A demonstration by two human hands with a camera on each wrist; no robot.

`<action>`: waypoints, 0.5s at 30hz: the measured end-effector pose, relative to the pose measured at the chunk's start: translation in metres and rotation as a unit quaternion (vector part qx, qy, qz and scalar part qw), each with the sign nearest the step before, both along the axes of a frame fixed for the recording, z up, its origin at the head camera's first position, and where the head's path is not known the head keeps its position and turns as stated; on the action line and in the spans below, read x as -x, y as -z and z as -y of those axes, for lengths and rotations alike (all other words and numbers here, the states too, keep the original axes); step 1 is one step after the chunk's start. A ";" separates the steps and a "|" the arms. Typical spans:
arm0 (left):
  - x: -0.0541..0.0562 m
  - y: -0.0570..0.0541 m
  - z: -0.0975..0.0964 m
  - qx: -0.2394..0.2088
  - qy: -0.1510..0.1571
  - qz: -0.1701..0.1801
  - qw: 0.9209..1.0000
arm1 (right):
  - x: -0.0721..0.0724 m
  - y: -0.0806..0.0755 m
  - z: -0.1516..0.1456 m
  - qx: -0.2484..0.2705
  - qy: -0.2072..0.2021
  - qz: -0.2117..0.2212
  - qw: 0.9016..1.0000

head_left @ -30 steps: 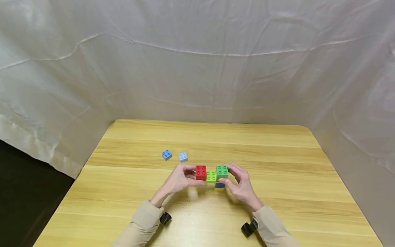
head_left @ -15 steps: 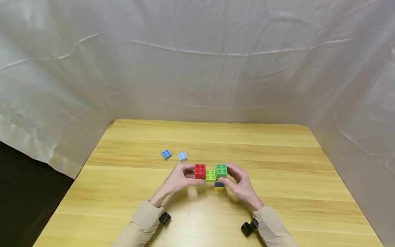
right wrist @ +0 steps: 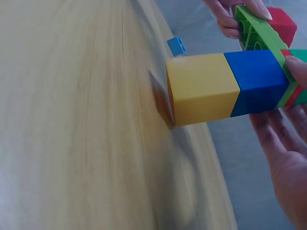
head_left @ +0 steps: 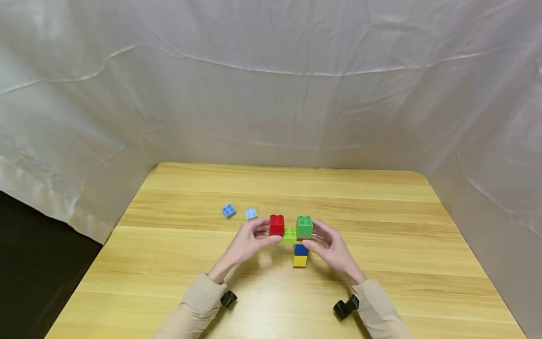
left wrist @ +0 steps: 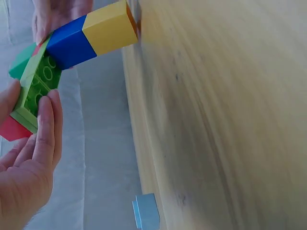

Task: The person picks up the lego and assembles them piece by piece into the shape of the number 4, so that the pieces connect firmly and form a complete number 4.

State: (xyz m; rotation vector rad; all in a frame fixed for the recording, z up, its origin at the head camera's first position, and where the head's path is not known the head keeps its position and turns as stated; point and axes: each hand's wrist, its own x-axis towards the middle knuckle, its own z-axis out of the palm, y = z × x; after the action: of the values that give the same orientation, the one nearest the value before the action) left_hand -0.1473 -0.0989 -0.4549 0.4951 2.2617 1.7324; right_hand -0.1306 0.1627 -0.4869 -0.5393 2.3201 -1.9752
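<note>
In the head view both hands hold one assembly of toy building blocks. A yellow block (head_left: 299, 261) is at the bottom, with a blue block (head_left: 301, 249) above it. Across the top runs a lime-green brick (head_left: 290, 235), overhanging to the left. It carries a red block (head_left: 277, 225) on its left end; on its right end a thin red brick (right wrist: 293, 95) lies under a green block (head_left: 304, 227). My left hand (head_left: 250, 241) grips the red and lime end, fingers under the overhang. My right hand (head_left: 334, 249) grips the green end. The yellow base looks tilted; full contact with the table is unclear.
A mid-blue brick (head_left: 229, 211) and a light-blue brick (head_left: 251, 213) lie apart on the wooden table (head_left: 381, 226), beyond my left hand. Pale curtains (head_left: 271, 108) hang behind the table and at its sides.
The assembly's top has shifted away from me and tilted, so more of the blue and yellow blocks shows. Both hands moved with it, keeping their grips. The loose bricks stayed put.
</note>
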 end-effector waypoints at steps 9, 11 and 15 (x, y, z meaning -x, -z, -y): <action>0.000 0.002 -0.002 -0.014 -0.003 0.032 0.999 | -0.001 0.000 -0.001 0.026 -0.016 0.042 0.999; 0.000 0.001 -0.003 -0.016 -0.001 0.039 0.999 | -0.001 0.000 -0.001 0.053 -0.030 0.044 0.997; 0.001 0.001 -0.002 -0.032 0.010 0.052 0.998 | 0.000 -0.001 -0.003 0.109 -0.065 0.053 0.990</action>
State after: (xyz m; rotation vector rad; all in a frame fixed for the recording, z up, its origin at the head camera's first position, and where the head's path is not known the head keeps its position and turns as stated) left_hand -0.1479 -0.0973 -0.4555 0.4279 2.1278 1.7830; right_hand -0.1307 0.1655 -0.4855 -0.5678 1.9679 -2.1508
